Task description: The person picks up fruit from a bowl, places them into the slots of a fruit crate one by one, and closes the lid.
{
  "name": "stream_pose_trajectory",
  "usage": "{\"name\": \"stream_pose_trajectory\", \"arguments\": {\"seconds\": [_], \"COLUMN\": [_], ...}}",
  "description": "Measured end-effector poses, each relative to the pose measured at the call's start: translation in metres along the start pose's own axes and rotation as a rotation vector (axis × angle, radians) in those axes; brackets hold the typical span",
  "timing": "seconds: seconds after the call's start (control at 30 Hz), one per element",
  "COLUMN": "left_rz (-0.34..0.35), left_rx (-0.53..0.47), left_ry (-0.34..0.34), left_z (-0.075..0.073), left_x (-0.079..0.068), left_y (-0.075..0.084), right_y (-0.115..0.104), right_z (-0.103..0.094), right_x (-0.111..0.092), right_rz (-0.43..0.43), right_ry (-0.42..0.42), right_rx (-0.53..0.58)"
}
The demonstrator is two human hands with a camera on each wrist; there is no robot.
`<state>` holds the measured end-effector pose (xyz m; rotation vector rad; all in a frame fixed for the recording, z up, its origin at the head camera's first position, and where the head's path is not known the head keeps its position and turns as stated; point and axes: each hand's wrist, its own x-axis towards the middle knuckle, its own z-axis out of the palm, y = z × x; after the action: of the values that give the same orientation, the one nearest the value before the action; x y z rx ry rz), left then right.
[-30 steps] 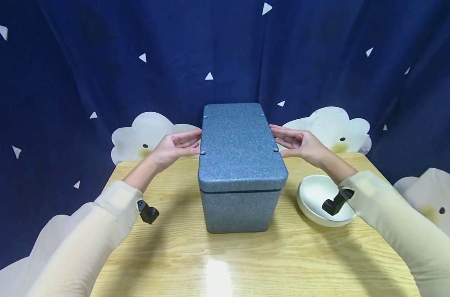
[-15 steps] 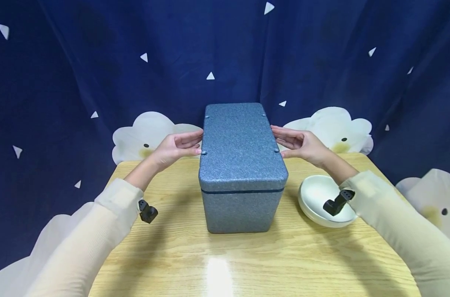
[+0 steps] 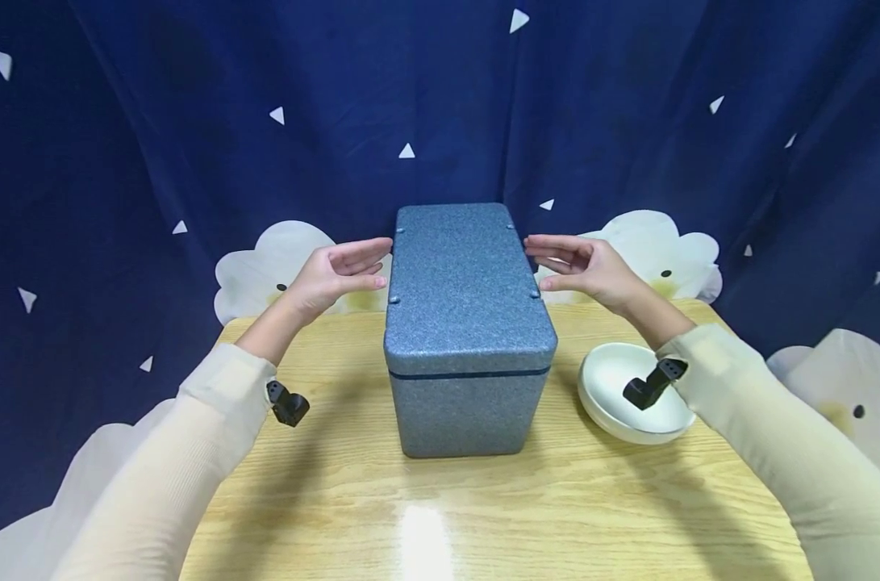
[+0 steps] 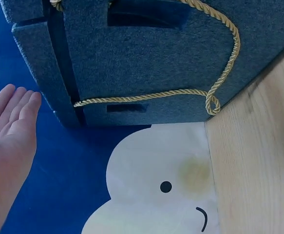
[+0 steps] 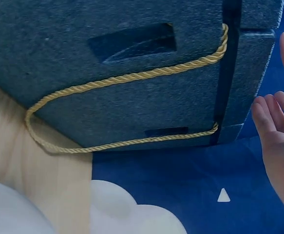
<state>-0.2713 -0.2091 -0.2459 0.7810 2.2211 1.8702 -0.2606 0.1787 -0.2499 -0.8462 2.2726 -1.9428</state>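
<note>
A blue-grey speckled foam box [image 3: 469, 415] stands upright on the table, its matching lid [image 3: 461, 282] seated on top. My left hand [image 3: 338, 278] is at the lid's left edge, fingers straight and thumb apart. On the opposite side my right hand [image 3: 581, 266] mirrors it, fingertips right by the lid's right edge. Neither hand grips anything. In the left wrist view a gold twisted rope [image 4: 151, 96] hangs in a loop down the box's side, beside dark recessed slots. A second gold rope [image 5: 132, 77] loops down the other side in the right wrist view.
A white bowl [image 3: 631, 391] sits on the wooden table [image 3: 338, 500] to the right of the box, partly under my right forearm. Behind the table hangs a dark blue curtain [image 3: 338, 97] with white triangles and cloud shapes.
Both hands have risen slightly along the lid's sides, and the thumbs have come away from its edges. Box, lid and bowl have stayed in place.
</note>
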Motion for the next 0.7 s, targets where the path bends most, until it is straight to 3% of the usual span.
{"name": "stream_pose_trajectory", "arguments": {"seconds": [0.5, 0.6, 0.7], "left_rz": [0.014, 0.013, 0.024], "left_rx": [0.049, 0.110, 0.241], "left_ry": [-0.028, -0.037, -0.057], "left_z": [0.006, 0.005, 0.007], "left_x": [0.005, 0.004, 0.003], "left_y": [-0.005, 0.001, 0.015], "right_y": [-0.001, -0.005, -0.011], "right_z": [0.006, 0.005, 0.007], "right_x": [0.008, 0.010, 0.013], "right_rz": [0.014, 0.006, -0.048], "right_ry": [0.005, -0.015, -0.032], "right_rx": [-0.092, -0.156, -0.308]}}
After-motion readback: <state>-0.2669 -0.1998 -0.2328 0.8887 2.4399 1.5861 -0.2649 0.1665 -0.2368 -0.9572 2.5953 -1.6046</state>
